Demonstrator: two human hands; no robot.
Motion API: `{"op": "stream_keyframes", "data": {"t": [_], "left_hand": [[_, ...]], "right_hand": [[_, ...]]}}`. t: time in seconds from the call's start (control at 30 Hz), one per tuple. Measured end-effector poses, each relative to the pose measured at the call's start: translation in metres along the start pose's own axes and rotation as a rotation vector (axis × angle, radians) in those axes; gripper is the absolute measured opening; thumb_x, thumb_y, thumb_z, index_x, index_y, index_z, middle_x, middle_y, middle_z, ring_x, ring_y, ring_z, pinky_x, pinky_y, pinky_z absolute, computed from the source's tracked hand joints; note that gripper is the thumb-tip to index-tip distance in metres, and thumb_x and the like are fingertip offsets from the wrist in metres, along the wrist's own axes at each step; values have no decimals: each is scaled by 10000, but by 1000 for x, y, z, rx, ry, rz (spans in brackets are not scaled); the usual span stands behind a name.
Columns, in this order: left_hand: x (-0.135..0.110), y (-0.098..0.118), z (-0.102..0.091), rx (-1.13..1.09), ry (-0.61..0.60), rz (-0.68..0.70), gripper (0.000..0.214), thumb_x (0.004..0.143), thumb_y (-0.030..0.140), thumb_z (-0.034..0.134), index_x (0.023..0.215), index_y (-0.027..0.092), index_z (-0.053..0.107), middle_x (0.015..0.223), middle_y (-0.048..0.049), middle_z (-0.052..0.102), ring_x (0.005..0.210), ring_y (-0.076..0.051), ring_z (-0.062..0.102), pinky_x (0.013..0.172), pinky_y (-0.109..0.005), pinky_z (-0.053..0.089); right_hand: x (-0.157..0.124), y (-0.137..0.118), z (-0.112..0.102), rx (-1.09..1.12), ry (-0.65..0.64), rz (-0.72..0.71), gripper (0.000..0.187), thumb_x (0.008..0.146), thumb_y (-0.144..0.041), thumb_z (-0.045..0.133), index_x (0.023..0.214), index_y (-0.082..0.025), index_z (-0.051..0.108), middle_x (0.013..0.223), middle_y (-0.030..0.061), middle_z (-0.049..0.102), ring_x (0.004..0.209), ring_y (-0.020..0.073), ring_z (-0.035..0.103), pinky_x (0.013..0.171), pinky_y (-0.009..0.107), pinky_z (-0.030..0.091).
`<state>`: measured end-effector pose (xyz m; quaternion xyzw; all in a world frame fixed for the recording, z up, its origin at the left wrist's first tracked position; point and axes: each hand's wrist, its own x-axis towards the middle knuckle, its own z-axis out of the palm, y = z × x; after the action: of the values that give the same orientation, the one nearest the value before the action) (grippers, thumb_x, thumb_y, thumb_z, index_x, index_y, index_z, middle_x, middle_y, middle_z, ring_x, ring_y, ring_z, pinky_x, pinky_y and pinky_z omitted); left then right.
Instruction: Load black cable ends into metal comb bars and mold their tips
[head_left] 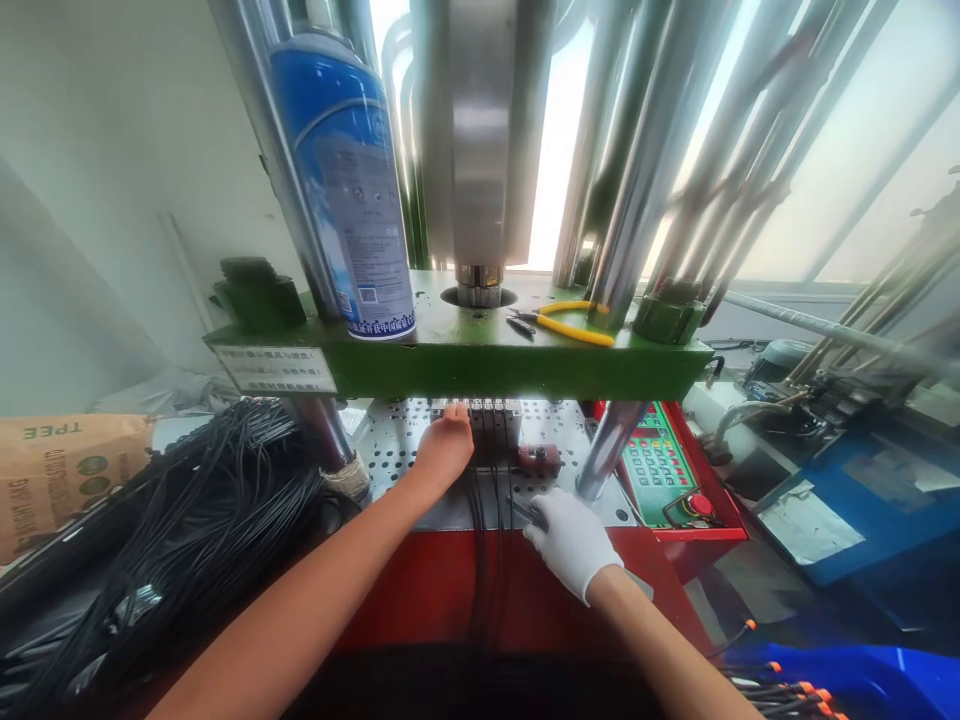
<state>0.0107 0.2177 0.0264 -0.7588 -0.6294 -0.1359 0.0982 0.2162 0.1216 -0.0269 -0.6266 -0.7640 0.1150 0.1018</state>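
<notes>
My left hand [448, 440], bare, reaches under the green press plate to the left end of a metal mould block [491, 420]. Its fingers are curled together at the block's top edge, and what they pinch is hidden. Several black cables [480, 520] run from the block down over the red front edge. To the right of the cables my right hand [571, 540], in a white glove, is closed on a slim dark metal tool [525, 510]. The tool points left towards the cables; its exact kind is unclear.
On the green plate [525, 370] stand a blue spray can [349, 190] and yellow-handled cutters [574, 322]. Steel columns [611, 450] flank the mould. A black cable heap [225, 500] lies left, a control panel [660, 460] right, and a blue bin [885, 680] with orange-tipped cables lower right.
</notes>
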Motion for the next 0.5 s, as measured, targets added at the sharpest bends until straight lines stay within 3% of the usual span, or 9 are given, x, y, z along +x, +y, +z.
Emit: {"op": "stream_keyframes", "data": {"t": [0.17,0.37,0.5], "left_hand": [[-3,-2,7,5,-11,-6,353,831,1,373,1134,45,547,1029,-187,609,754,-222,657,634,-311,497],[8,-13,5,-32,-21,-32,228,939,205,425,1048,90,589,917,-104,648,769,-179,637,713,-329,511],[0,-18,2,-26,7,-59,297,934,178,337,1067,81,584,910,-161,652,772,-243,660,674,-344,502]], "right_hand": [[-1,0,-2,16,16,-21,217,838,-353,551,983,-216,635,964,72,600,913,241,587,770,331,424],[-2,-1,-5,3,1,-11,201,847,-356,542,948,-206,632,958,71,590,883,229,583,750,324,423],[-2,-2,-6,14,-19,2,230,852,-363,539,992,-209,636,971,74,589,911,228,581,769,323,423]]}}
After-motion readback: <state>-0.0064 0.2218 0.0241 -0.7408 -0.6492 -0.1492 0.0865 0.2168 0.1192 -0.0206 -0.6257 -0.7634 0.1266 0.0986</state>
